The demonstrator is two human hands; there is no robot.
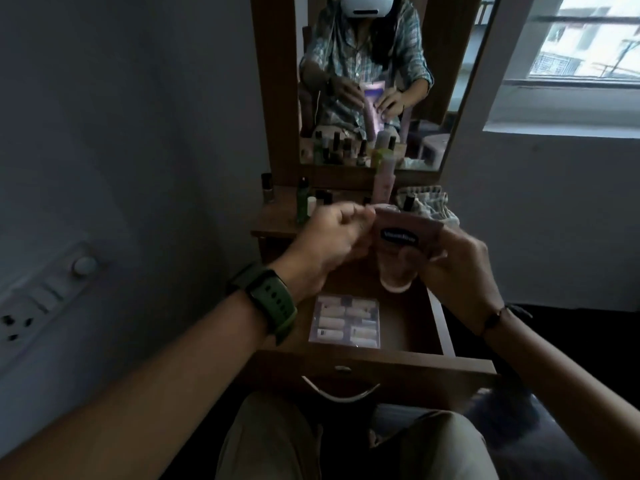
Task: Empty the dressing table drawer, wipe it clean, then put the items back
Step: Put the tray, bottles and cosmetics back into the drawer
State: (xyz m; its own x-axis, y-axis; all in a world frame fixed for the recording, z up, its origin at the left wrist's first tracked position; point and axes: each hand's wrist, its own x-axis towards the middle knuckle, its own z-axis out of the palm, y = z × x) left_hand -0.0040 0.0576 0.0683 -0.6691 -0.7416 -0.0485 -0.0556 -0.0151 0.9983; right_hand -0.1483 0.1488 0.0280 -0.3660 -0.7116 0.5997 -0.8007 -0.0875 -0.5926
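The brown wooden drawer [446, 323] of the dressing table stands pulled open below me. A clear flat packet of small pale items [346, 322] lies on its floor. Above the drawer my right hand [460, 265] grips a pink tube with a dark oval label [398, 251], cap end pointing down. My left hand [332, 240], wearing a green-strapped watch, has its fingers curled beside the tube's upper end; whether it touches the tube I cannot tell.
On the tabletop [277, 216] stand several small bottles, a green bottle [303, 202] and a tall pink bottle [383, 185], with a checked cloth [429, 202] at the right. A mirror [374, 81] rises behind. The wall with a socket panel [41, 299] is left, a window [585, 39] right.
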